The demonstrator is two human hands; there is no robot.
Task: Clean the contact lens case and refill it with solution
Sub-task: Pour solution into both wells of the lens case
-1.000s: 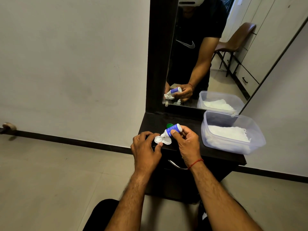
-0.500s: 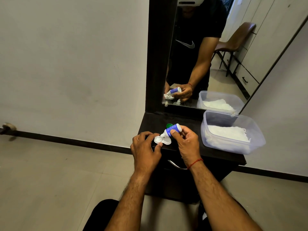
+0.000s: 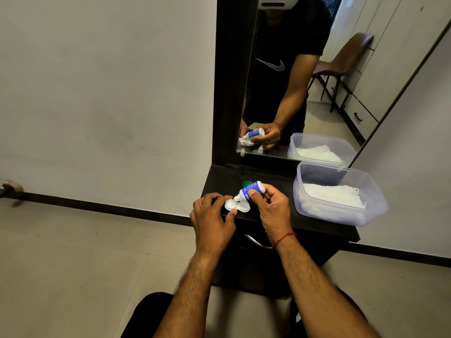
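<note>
Gripping the solution bottle (image 3: 251, 190) in the right hand (image 3: 271, 211), thumb across the blue label, nozzle tipping down and left over the left well of the contact lens case (image 3: 237, 205). Pinching the case's left edge with the left hand (image 3: 211, 217), thumb tip pressing at the near rim, pinning it flat on the dark dresser top (image 3: 273, 181) near the front edge. Judging the step as filling that well: squeezing gently, keeping the nozzle just above the cup without touching it, stopping short of the brim, then shifting to the right well. Cannot tell whether liquid is flowing. Sitting just behind the bottle, a green cap (image 3: 246, 184); well to the right, a clear plastic tub (image 3: 366, 217) holding white tissue (image 3: 332, 195). Watching for the light case skidding off the edge.
</note>
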